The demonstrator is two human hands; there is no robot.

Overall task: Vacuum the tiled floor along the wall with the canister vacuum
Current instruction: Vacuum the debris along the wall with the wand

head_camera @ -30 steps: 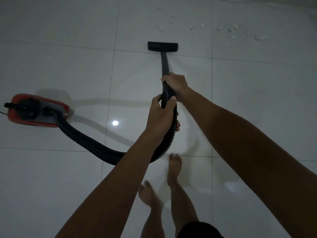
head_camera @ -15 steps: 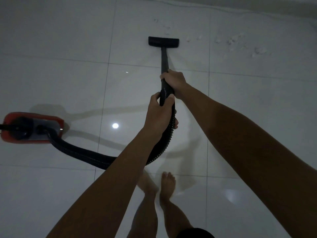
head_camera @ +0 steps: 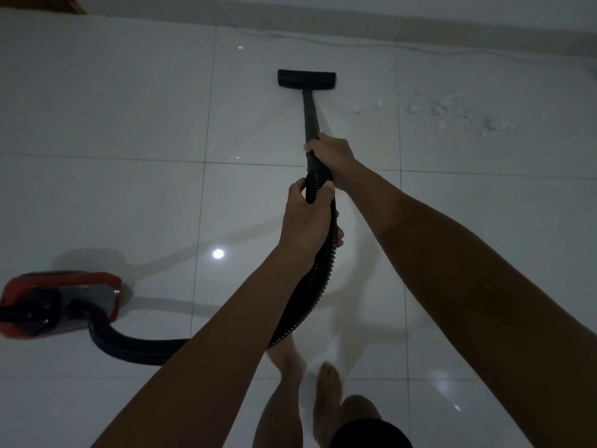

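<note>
A black wand (head_camera: 310, 114) runs from my hands to a flat black floor nozzle (head_camera: 306, 78) resting on the white tiled floor (head_camera: 129, 108), a short way from the wall base (head_camera: 420, 30). My right hand (head_camera: 331, 156) grips the wand's lower end. Just behind it my left hand (head_camera: 307, 221) is closed on the ribbed black hose (head_camera: 310, 286). The hose curves down and left to the red canister vacuum (head_camera: 61, 302) at the left edge. White crumbs of debris (head_camera: 449, 111) lie scattered to the right of the nozzle.
A thin white cord (head_camera: 355, 43) lies along the foot of the wall. My bare feet (head_camera: 328, 392) stand on the tiles below my hands. A brown wooden corner (head_camera: 72, 1) shows at the top left.
The nozzle has slid forward past the tile joint toward the wall. I have stepped forward, the debris now lies right of the nozzle, and the canister sits lower left.
</note>
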